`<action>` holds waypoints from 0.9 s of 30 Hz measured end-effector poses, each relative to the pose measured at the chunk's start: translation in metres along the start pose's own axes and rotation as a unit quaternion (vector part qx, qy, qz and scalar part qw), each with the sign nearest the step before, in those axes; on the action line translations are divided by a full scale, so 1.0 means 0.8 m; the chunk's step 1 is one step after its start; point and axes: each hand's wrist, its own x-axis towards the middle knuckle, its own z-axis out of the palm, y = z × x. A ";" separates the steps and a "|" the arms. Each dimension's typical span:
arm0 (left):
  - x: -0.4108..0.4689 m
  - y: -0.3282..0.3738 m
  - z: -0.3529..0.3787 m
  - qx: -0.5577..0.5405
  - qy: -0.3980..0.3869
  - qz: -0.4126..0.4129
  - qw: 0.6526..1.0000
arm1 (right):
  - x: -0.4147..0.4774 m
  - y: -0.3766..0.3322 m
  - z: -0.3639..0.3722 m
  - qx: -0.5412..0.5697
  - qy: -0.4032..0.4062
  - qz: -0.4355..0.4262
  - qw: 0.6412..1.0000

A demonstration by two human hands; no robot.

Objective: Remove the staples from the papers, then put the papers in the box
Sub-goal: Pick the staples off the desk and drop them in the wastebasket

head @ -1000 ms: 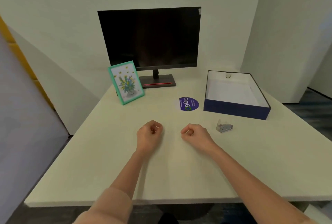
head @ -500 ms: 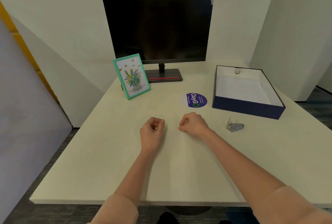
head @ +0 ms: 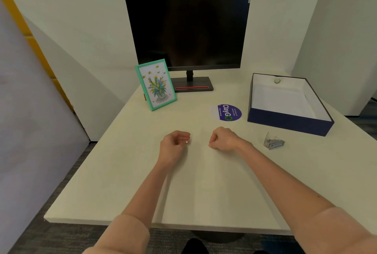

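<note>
Both hands rest on the cream table (head: 204, 192) near its middle, each curled into a loose fist with nothing visibly held. The left hand (head: 175, 146) lies with its palm turned inward, fingers (head: 183, 137) folded over toward the thumb; a small white spot shows at one fingertip, which may be a nail, though the view is too soft to be sure. The right hand (head: 224, 138) sits just to the right of it, knuckles up, fingers tucked under against the tabletop, with a bare strip of table between the two fists. The staple remover (head: 273, 143), a small grey metal and clear plastic piece, lies on the table to the right of the right hand, apart from it and untouched, near the front wall of the box. The box (head: 289, 124) is dark blue outside and white inside, open at the top, standing at the right back of the table; a white sheet appears to lie flat on its floor, and a small round fitting shows on its far inner wall. No paper can be made out under or between the fingers. Between the box and the hands lies a round purple ClayGo sticker (head: 228, 112). Further back stand a green-framed flower picture (head: 156, 84), tilted back, and a dark monitor (head: 187, 31) on its stand.
</note>
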 end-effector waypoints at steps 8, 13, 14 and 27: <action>-0.002 0.001 0.004 0.056 0.040 0.009 0.998 | -0.005 0.008 0.001 0.072 0.023 -0.015 0.997; 0.006 0.004 -0.002 0.080 0.040 0.021 0.996 | -0.006 0.014 -0.002 0.147 0.058 -0.016 0.987; 0.008 0.004 -0.006 0.088 0.047 0.020 0.995 | -0.005 0.012 -0.001 0.146 0.065 -0.022 0.987; 0.029 0.005 -0.017 0.231 -0.031 -0.016 0.972 | 0.001 0.010 -0.011 0.099 0.015 -0.016 0.995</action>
